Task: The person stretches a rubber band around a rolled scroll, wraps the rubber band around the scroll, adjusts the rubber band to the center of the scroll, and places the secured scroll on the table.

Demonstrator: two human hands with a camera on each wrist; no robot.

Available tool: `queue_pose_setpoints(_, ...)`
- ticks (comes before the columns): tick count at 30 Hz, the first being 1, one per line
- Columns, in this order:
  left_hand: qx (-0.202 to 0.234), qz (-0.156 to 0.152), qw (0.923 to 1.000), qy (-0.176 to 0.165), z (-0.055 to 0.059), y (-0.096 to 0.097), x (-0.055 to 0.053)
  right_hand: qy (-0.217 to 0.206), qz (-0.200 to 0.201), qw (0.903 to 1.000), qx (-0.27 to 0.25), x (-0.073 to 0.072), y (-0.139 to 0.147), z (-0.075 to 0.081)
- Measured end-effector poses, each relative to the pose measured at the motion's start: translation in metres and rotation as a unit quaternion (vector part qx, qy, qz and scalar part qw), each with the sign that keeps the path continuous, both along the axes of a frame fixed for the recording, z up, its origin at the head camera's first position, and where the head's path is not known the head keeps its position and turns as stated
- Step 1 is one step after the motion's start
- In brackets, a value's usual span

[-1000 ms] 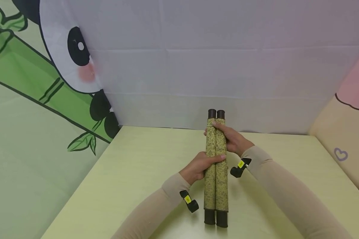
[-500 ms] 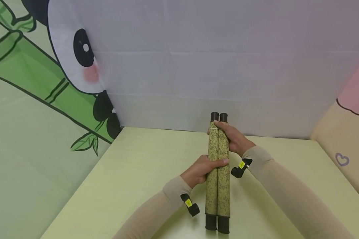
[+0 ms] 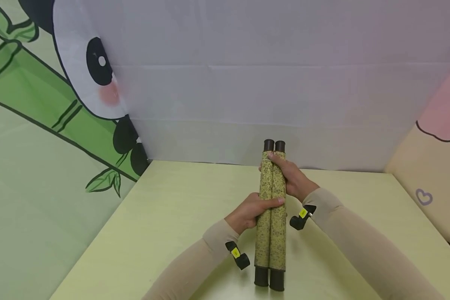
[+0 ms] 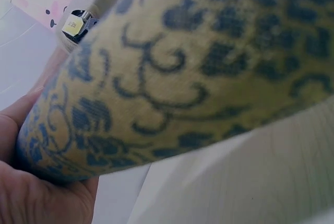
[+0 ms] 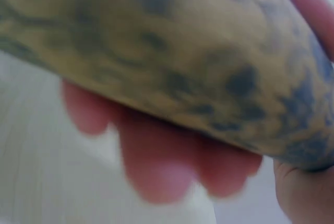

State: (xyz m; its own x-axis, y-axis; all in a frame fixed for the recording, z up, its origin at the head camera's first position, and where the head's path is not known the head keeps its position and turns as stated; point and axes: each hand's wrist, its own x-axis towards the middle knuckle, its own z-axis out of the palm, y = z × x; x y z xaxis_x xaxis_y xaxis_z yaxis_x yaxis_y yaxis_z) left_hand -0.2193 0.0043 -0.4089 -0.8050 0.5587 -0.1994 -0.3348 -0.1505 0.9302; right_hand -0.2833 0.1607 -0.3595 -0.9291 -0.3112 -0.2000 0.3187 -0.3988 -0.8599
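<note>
A scroll (image 3: 263, 241), rolled in from both ends into two side-by-side rolls, stands lengthwise before me over the table. Its covering is yellow with a dark blue floral pattern, and dark knobs (image 3: 269, 145) cap the ends. A thin pale string (image 3: 266, 160) crosses it near the far end. My left hand (image 3: 250, 210) grips the middle from the left, its thumb laid across both rolls. Higher up, my right hand (image 3: 293, 177) holds it from the right, with the thumb by the string. Fingers (image 5: 156, 166) of that hand show beneath the scroll in the right wrist view.
The pale yellow table (image 3: 187, 187) extends around the scroll. A plain whitish cloth wall (image 3: 225, 96) rises at its back edge. Printed side panels flank it, the left one with green bamboo (image 3: 26, 83). Small black cameras (image 3: 303, 216) sit on both wrists.
Both hands keep their hold and the scroll barely shifts. The string, seen across both rolls half a second ago, now shows mostly on the left roll beside the right thumb.
</note>
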Motion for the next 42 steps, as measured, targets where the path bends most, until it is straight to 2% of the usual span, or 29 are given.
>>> queue_pose_setpoints(5, 0.003, -0.003, 1.0, -0.006, -0.003, 0.002, 0.0, -0.005, -0.006, 1.0, 0.001, 0.005, 0.0, -0.003)
queue_pose_setpoints(13, 0.023, 0.006, 0.9997, -0.005, -0.005, 0.001, -0.007, 0.012, 0.008, 0.9992, 0.037, 0.01, -0.005, -0.006)
queue_pose_setpoints(15, 0.018, 0.009, 0.9998, -0.007, -0.005, 0.001, -0.007, 0.006, 0.002, 0.9994, 0.034, 0.01, -0.006, -0.006)
queue_pose_setpoints(20, 0.003, 0.015, 0.9998, -0.011, -0.004, 0.0, -0.003, -0.026, 0.019, 0.9994, 0.014, 0.006, -0.005, -0.003)
queue_pose_setpoints(25, -0.006, 0.008, 0.9999, -0.008, -0.002, -0.001, 0.002, -0.014, 0.027, 0.9995, -0.006, -0.003, 0.0, 0.005)
queue_pose_setpoints(30, -0.012, 0.009, 0.9999, -0.006, 0.0, 0.001, 0.006, 0.001, 0.031, 0.9995, -0.001, -0.011, 0.003, 0.01)
queue_pose_setpoints(42, 0.003, 0.016, 0.9997, -0.019, -0.003, 0.004, 0.002, -0.013, 0.038, 0.9992, -0.001, -0.004, -0.002, -0.002)
